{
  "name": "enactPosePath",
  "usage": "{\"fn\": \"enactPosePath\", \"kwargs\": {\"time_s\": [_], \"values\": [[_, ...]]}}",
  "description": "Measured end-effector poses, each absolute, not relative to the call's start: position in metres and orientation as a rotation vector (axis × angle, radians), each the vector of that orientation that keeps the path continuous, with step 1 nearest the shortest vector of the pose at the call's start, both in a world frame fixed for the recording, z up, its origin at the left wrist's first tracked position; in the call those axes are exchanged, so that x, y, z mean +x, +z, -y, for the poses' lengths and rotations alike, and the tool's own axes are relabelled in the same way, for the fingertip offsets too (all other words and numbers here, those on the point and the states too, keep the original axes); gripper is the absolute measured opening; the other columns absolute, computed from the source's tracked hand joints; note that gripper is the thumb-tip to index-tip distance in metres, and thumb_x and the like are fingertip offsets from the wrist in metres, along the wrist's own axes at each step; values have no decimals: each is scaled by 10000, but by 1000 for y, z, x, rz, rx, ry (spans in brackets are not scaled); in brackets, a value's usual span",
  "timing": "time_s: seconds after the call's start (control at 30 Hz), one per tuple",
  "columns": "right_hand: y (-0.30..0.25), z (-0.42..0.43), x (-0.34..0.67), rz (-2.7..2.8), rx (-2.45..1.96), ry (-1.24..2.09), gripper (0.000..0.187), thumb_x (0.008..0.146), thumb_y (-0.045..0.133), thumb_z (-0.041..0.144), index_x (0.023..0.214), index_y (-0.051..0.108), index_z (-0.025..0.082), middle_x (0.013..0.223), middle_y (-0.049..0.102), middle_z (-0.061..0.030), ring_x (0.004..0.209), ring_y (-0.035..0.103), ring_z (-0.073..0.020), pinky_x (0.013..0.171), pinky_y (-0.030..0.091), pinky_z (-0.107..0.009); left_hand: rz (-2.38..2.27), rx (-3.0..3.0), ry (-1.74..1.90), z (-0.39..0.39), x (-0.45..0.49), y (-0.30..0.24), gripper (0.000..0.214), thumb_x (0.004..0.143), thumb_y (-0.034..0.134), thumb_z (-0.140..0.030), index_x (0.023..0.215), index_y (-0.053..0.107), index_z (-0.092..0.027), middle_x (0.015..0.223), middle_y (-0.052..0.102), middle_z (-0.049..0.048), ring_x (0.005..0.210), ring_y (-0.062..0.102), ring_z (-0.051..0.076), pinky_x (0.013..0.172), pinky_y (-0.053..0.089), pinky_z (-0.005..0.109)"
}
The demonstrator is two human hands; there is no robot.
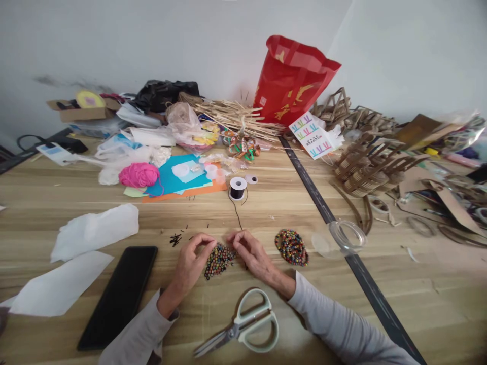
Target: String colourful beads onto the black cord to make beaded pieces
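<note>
My left hand (pixel 191 259) is closed in a pinch at the left edge of a pile of small multicoloured beads (pixel 218 262); whatever lies between its fingertips is too small to make out. On the other side of the pile, my right hand (pixel 254 256) pinches a black cord (pixel 236 212). That cord runs back to a white-ended spool of black cord (pixel 238 188). Coiled strings of beads (pixel 292 247) lie right of my right hand. Short black snippets (pixel 175 239) are scattered beyond my left hand. Scissors (pixel 243 327) with pale handles lie nearest me, blades pointing left.
A black phone-like slab (pixel 118 296) and white paper sheets (pixel 95 228) lie at left. Pink yarn (pixel 139 175) and coloured sheets (pixel 167 172) sit farther back. A clear round container (pixel 347 236) is at right, before small woven baskets (pixel 361 170). A red bag (pixel 291 81) stands behind.
</note>
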State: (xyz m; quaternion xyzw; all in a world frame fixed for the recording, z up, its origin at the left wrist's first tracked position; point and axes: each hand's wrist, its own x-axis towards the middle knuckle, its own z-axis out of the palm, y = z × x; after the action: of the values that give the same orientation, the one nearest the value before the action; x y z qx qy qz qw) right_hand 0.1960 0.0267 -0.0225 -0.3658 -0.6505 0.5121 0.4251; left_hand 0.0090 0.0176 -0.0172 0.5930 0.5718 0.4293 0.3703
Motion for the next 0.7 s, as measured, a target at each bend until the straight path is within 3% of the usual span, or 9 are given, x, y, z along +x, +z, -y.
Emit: {"fn": "enactPosePath", "kwargs": {"time_s": [0.33,0.7], "values": [[-24,-20,197,1923,-813,837,114,940,445,223,870,525,184,816,546,-50,762,510,-161,695,434,-283,-1180,1516,1169,-15,12,-22,77,756,656,-229,734,707,-175,753,698,39,734,641,170,686,511,257],[-23,-18,197,1958,-819,771,110,926,451,204,854,532,184,745,551,-43,703,509,-161,639,424,-279,-1185,1530,1050,-15,13,-16,108,732,665,-254,762,744,-186,800,745,54,754,680,193,709,552,287]]}}
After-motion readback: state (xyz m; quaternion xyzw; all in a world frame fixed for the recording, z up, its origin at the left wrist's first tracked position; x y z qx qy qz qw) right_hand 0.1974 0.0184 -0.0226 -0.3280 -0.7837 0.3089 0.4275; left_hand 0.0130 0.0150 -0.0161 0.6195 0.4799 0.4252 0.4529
